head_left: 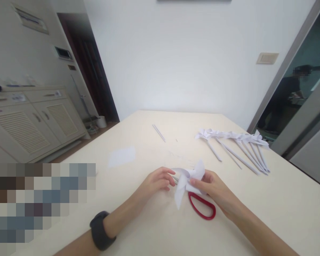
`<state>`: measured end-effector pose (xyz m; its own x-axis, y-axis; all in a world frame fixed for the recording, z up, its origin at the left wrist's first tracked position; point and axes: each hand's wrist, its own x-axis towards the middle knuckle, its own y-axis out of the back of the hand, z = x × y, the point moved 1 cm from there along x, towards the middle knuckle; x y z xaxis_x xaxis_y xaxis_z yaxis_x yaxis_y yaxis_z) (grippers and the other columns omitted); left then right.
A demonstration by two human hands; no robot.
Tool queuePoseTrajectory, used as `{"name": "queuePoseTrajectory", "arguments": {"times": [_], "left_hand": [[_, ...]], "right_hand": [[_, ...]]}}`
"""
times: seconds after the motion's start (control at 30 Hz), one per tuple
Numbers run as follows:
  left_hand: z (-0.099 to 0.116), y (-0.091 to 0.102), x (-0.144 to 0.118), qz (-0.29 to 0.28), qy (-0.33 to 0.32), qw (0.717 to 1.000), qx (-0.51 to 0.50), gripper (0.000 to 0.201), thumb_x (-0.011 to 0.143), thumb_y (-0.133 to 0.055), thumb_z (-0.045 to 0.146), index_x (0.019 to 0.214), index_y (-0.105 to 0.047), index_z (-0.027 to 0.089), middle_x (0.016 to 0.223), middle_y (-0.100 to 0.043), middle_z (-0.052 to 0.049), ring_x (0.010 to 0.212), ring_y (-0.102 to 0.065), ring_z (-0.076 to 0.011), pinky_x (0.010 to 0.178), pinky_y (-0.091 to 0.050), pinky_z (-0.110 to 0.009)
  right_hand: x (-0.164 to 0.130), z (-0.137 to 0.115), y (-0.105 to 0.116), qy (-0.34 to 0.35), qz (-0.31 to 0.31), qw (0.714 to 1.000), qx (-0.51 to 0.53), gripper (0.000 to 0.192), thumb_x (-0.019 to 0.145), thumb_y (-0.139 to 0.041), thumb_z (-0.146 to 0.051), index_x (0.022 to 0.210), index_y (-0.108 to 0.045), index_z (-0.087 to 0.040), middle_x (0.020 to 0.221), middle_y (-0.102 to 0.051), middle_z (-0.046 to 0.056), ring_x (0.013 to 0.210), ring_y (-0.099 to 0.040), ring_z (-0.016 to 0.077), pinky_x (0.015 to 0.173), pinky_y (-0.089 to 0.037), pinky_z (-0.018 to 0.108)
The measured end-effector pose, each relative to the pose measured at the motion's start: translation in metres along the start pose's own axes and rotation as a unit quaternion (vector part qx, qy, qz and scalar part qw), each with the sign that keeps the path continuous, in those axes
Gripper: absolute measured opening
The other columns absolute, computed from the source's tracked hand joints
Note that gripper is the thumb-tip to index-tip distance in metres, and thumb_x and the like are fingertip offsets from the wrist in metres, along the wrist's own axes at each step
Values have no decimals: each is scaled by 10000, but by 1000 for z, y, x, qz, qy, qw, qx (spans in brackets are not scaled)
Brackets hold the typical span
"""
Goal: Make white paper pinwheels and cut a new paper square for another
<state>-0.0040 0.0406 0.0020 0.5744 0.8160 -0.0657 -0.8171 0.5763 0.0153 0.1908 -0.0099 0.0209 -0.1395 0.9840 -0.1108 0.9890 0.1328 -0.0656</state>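
Observation:
A folded white paper pinwheel (188,177) is gripped in my right hand (209,183), whose thumb presses on it near its centre. My left hand (161,179) is just left of the pinwheel, its fingers loosely bent and apart, the fingertips close to one paper blade. I see nothing held in it. Under the pinwheel lies a pair of scissors (213,212) with a red handle. The paper covers most of its metal part; a bit of metal shows between the pinwheel and my left fingers.
Several finished paper pinwheels (229,135) on white paper sticks (240,156) lie at the table's right. Two thin white sticks (159,133) lie further back. A white paper sheet (122,156) rests on the left. Beyond a doorway at right, a person (285,92) stands.

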Motion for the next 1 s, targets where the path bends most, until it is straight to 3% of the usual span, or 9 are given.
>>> {"name": "queuePoseTrajectory", "arguments": {"times": [0.23,0.37,0.5,0.7,1.0], "left_hand": [[0,6,1,5,-6,999,48,214,793,-498,235,986,-558,166,870,-622,-62,873,-571,-189,763,-442,-300],[-1,19,6,65,-19,991,118,224,739,-515,195,959,-557,170,884,-634,-64,856,-600,-201,745,-454,-317],[4,33,9,121,-31,981,146,229,736,-488,201,950,-558,158,898,-637,-74,863,-609,-205,750,-461,-325],[4,43,11,121,-13,981,153,219,721,-496,220,913,-582,162,908,-651,-69,883,-620,-219,751,-469,-325],[-2,42,12,144,-58,966,208,175,717,-492,223,835,-610,171,814,-671,-55,841,-624,-209,800,-455,-320]], "right_hand": [[1,2,0,-3,25,1000,-10,338,678,-680,-410,886,-672,-144,806,-680,52,724,-598,197,642,-444,269],[0,2,-1,-8,39,999,-27,296,696,-670,-403,850,-671,-150,720,-657,26,676,-580,170,618,-433,251],[-1,1,-1,-4,44,999,-25,331,682,-672,-427,866,-672,-152,762,-671,39,710,-594,192,643,-447,274],[-1,2,-1,4,34,999,-10,371,673,-674,-434,911,-665,-149,819,-684,62,804,-615,243,718,-462,323],[1,6,-2,21,15,1000,18,396,658,-688,-442,934,-663,-160,846,-689,57,843,-618,250,762,-461,337]]}}
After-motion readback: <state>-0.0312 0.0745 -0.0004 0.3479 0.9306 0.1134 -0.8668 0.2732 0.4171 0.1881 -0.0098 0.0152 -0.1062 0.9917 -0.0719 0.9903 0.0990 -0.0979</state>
